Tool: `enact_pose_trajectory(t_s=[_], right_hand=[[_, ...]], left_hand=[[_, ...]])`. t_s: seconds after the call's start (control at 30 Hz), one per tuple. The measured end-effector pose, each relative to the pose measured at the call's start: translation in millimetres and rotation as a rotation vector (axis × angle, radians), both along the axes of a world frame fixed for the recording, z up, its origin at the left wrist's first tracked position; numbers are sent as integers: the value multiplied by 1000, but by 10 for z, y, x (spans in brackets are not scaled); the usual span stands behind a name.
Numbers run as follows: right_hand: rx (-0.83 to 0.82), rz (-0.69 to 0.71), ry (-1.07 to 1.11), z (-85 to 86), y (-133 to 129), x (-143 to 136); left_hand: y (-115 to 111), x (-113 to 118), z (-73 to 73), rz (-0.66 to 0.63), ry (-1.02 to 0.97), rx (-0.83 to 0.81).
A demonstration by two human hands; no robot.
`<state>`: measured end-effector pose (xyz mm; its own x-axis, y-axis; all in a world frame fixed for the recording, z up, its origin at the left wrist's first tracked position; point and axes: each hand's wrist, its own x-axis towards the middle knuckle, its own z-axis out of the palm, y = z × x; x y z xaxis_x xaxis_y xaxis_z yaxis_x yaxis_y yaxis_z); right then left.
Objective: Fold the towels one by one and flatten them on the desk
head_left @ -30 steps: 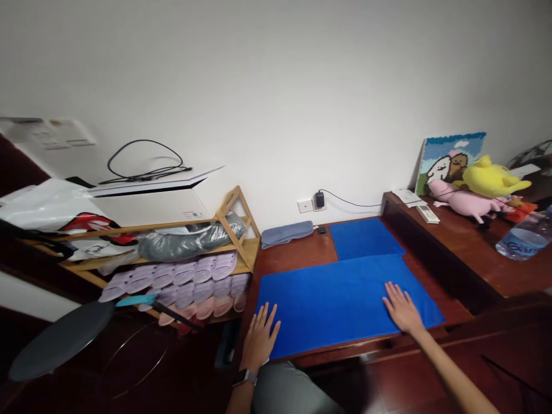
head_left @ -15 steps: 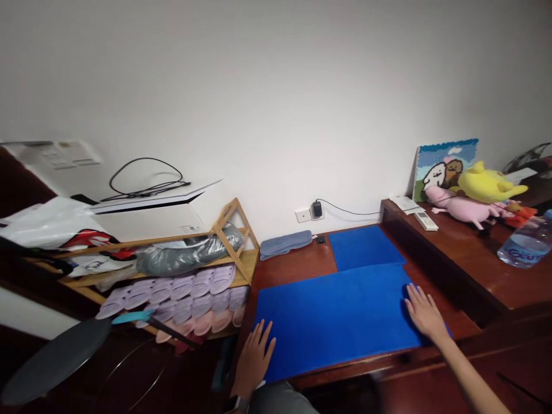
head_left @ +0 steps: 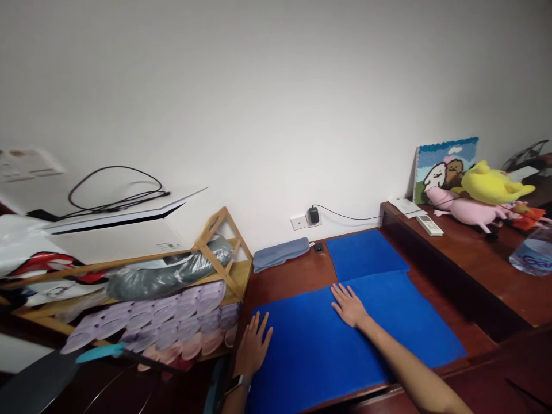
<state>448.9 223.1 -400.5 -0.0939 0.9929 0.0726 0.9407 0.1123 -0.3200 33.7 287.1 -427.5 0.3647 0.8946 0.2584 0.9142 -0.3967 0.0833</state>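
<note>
A large blue cloth [head_left: 319, 345] lies spread on the reddish-brown wooden table [head_left: 302, 279]. On its left edge rests my left hand [head_left: 253, 342], fingers apart and holding nothing; a watch is on that wrist. My right hand [head_left: 348, 305] lies flat near the cloth's far edge, around the middle, with fingers stretched out. Behind it, a smaller blue cloth [head_left: 366, 253] lies flat and meets the large one's far edge. A folded grey-blue cloth [head_left: 281, 253] sits against the wall, left of the smaller one.
A wooden rack [head_left: 235, 282] with purple and pink slippers [head_left: 172, 316] and a white box [head_left: 129, 238] stands at left. On the raised surface at right are a remote [head_left: 429, 225], plush toys [head_left: 489, 184] and a water bottle [head_left: 532, 256]. A charger [head_left: 313, 215] is plugged into the wall.
My right hand has moved left from the large cloth's right edge to its middle. My left hand stays at the left edge. The view has shifted slightly.
</note>
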Motion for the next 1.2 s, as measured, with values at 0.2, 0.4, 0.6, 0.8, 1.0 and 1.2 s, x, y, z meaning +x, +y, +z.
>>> enact_pose_trajectory(t_s=[0.2,0.4,0.6,0.8,1.0,1.2], right_hand=[[-132,-433,-121,-134,-411,1764],[-225,-594,-128,-207,-675,2601],[-184,-614,-152,-104,-628,2414],[185,-306,-55,69,-318,694],[135,162,144,83,-57,-1165],[75,23,109,-110,-75,-328]], left_hand=[[-30,-23,-33,-1,-8,9],[-25,-4,7,10,15,-21],[-7,-17,5,9,26,-5],[-25,6,47,15,34,-25],[-10,-12,41,13,52,-26],[11,-12,-10,10,45,-1]])
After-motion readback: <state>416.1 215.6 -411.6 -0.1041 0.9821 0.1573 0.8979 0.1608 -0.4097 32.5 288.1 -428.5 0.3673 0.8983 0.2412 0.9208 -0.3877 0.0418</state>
